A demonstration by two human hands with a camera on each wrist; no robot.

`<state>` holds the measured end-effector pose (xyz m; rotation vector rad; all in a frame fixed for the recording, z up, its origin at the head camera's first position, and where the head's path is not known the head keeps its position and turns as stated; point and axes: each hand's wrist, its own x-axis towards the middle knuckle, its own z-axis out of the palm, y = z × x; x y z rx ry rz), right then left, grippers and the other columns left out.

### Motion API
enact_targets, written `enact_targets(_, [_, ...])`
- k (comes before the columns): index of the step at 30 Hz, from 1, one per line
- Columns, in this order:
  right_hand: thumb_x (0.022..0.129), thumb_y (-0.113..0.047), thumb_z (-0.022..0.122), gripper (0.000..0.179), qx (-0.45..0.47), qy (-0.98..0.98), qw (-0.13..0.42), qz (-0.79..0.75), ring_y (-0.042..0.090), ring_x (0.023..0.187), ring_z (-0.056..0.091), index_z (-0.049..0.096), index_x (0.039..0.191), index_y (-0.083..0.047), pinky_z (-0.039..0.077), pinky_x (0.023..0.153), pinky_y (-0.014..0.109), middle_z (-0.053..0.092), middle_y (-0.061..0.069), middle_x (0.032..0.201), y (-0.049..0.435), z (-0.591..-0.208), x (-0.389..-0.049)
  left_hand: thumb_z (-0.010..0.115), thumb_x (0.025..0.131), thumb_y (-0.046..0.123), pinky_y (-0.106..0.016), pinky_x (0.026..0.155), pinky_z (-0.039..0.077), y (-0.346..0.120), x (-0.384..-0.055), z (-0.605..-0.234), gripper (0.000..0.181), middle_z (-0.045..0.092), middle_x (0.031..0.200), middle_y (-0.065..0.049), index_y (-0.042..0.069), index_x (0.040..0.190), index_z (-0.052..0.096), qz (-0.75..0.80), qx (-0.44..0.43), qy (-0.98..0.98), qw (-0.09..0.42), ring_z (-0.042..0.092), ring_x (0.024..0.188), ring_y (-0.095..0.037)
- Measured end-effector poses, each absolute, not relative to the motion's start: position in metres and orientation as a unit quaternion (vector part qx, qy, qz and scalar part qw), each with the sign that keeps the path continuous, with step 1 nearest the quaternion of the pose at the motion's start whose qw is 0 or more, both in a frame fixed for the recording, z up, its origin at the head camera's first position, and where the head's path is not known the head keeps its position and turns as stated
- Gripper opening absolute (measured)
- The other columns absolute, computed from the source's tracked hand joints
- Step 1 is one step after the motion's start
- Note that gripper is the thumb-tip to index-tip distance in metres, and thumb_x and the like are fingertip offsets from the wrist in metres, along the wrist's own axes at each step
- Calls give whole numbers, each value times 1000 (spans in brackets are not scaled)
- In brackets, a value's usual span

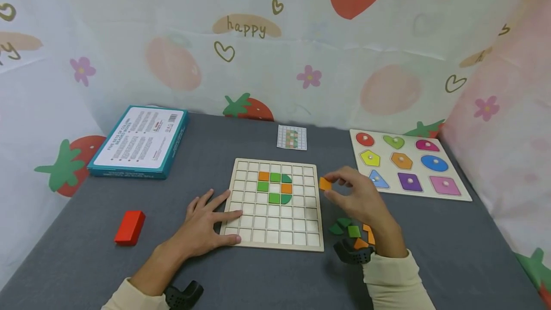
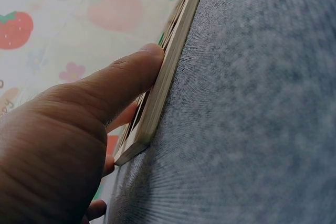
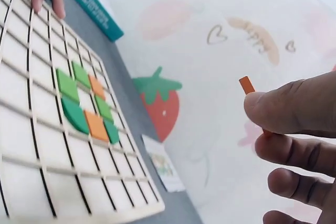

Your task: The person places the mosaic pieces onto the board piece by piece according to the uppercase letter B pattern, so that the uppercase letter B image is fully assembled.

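A wooden grid board (image 1: 261,224) lies mid-table with green and orange tiles set in its upper middle cells, such as an orange square tile (image 1: 286,188) and a light green tile (image 1: 274,198). On the board's left edge rests my left hand (image 1: 202,226), fingers spread; its thumb lies along the near rim in the left wrist view. My right hand (image 1: 359,197) pinches an orange tile (image 1: 325,184) between thumb and index finger, held up just off the board's right edge. Below that hand lie loose green and orange tiles (image 1: 354,231), partly hidden by the wrist.
A small pattern card (image 1: 292,138) lies behind the board. At the back right sits a shape puzzle board (image 1: 443,166). A teal box (image 1: 137,141) is at the back left, with a red block (image 1: 130,228) in front of it. A printed cloth hangs behind the table.
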<state>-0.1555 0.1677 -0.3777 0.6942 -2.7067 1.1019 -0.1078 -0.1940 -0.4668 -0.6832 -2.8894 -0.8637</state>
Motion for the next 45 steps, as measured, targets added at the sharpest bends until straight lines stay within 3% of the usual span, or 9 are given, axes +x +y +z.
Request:
enact_targets(19, [83,-9,77,26,303,-866,97,385,21,91,51,71,108,-6,46,76,40,62,0,102,111,-370,-157,72,77,60,-69,101,9,-193,-108,-468,61,36,150,-14,25,127,67,-282,-224,-933,28,18,137,-49])
enact_targets(36, [81,-5,77,25,302,-848,106,422,17,87,50,72,106,-7,45,74,39,63,-2,102,82,-386,-162,73,76,60,-68,102,9,-193,-108,-469,63,34,152,-13,25,128,67,-281,-221,-934,23,17,138,-48])
enact_targets(45, [84,-4,74,24,275,-840,66,462,29,96,58,71,107,-5,48,84,48,62,2,105,67,-410,-172,74,77,58,-69,101,10,-194,-108,-469,60,36,150,-14,24,127,68,-282,-221,-933,29,18,137,-49])
